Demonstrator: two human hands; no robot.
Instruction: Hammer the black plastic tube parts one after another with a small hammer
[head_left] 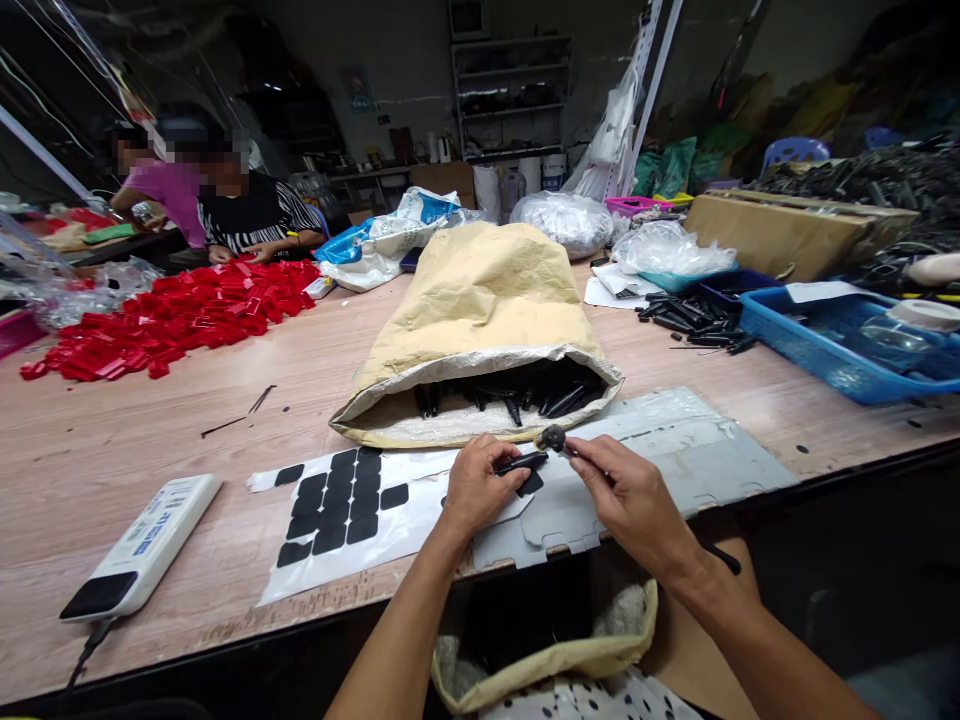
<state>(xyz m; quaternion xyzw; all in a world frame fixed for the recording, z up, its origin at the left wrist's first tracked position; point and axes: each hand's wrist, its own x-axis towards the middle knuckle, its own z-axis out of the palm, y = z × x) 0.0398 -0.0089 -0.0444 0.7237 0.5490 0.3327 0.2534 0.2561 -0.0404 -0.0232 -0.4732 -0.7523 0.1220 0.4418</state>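
Over grey sheet point(675, 475), left hand point(478, 488) pinching black tube point(524, 462), right hand point(628, 492) holding rounded tool point(553, 438), perhaps bristled

The head camera looks forward and down across the table point(142, 425).

Bare left hand point(480, 490) positioned at 6 o'clock, directed toward 1 o'clock; fingers bent, pinch grip formed with thumb. Bare right hand point(634, 500) positioned between 4 and 5 o'clock, directed toward 10 o'clock; pinch formed by thumb and index finger, other fingers partly hidden. Backs of both hands exposed to head view. Hands held near each other, not touching. Bare left forearm point(409, 625) slanted up toward 1 o'clock, bare right forearm point(750, 630) extended toward 10 o'clock; both elbows cut off by frame.
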